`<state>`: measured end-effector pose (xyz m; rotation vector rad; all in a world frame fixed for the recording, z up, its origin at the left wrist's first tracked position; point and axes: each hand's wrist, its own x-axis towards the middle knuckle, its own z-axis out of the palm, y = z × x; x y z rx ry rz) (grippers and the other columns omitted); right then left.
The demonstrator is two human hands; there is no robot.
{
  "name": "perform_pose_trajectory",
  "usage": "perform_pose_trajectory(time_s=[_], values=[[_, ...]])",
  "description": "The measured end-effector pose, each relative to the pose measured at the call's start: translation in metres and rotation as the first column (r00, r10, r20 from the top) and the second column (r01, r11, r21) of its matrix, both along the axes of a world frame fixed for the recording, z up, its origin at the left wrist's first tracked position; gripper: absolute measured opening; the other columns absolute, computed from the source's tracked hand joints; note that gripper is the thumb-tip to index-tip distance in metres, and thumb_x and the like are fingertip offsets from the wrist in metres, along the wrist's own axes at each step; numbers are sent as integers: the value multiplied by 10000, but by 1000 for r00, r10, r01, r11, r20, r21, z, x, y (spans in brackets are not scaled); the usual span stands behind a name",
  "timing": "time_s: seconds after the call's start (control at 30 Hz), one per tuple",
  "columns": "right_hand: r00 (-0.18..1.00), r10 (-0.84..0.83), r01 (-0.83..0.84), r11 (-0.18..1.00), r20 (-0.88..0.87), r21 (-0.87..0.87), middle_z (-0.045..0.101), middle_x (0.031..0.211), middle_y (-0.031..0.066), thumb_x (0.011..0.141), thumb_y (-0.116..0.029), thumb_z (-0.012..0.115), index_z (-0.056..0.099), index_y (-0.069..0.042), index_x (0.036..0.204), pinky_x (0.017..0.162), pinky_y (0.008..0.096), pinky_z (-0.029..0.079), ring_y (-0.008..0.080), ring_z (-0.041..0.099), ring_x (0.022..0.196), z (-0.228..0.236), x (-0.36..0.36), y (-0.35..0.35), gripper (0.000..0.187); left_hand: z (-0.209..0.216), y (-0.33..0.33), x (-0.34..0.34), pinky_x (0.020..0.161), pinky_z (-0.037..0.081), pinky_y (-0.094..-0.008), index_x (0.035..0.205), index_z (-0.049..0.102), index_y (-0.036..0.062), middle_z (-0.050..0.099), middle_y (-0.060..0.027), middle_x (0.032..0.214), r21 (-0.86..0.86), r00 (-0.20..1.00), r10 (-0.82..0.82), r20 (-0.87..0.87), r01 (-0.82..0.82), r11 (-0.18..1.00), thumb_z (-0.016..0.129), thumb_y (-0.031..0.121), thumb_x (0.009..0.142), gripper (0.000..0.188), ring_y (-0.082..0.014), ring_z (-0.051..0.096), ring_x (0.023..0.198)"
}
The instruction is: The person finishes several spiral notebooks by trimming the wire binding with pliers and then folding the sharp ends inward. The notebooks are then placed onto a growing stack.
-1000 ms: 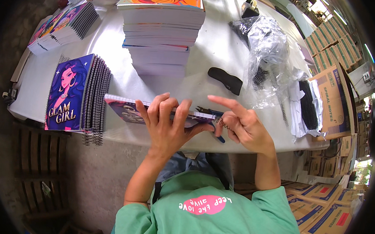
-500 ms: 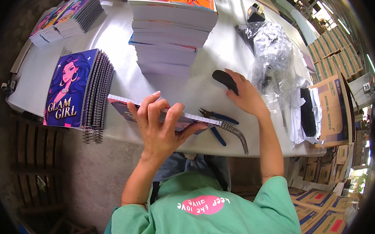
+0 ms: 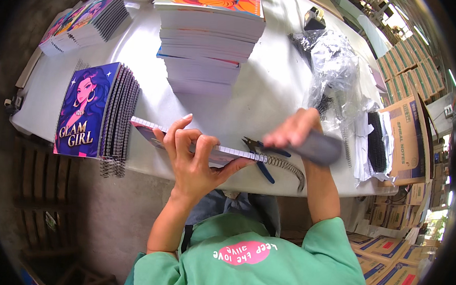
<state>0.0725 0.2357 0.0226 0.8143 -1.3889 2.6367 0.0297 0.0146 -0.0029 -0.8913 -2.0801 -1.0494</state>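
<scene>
The notebook (image 3: pixel 231 154) is over the near side of the counter (image 3: pixel 275 67), gripped in the fingers (image 3: pixel 205 147) of my left hand (image 3: pixel 190 163), a coil (image 3: pixel 290 170) trailing from its right end. My right hand (image 3: pixel 296 128), blurred, grips a dark oblong block (image 3: pixel 320 148) above the coil, near the blue-handled pliers (image 3: pixel 266 173). Beyond stands a tall book stack (image 3: pixel 207 46); spiral notebooks (image 3: pixel 85 109) lie piled left.

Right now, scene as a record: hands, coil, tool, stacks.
Left hand: holds notebook, page edge up
Right hand: holds black object, motion-blurred
Wire coil: at notebook's right end, free part curving right
Pliers: blue-handled, on white table, partly hidden behind notebook
Coil-bound pile: left, purple-blue cover on top
Tall stack: back centre, orange-topped
</scene>
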Motion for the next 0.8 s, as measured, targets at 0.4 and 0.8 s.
perform_pose_trajectory(time_s=[0.4, 0.8], values=[[992, -121, 128, 959, -42, 252, 698, 916, 120, 632, 123, 559, 717, -45, 939, 759, 263, 520, 157, 663, 804, 33, -9, -34, 384, -2, -1, -7, 991, 223, -511, 897, 529, 100, 475, -65, 866, 60, 1000, -10, 14, 9, 998, 832, 564, 434, 723, -329, 457, 1045], [996, -82, 86, 983, -36, 162, 677, 920, 197, 628, 98, 502, 699, -2, 939, 831, 356, 527, 265, 670, 857, 8, -48, -36, 382, 16, -30, -40, 813, 349, -476, 680, 512, 54, 396, -141, 1092, 36, 999, 53, -12, -52, 998, 829, 608, 355, 717, -371, 337, 1148]])
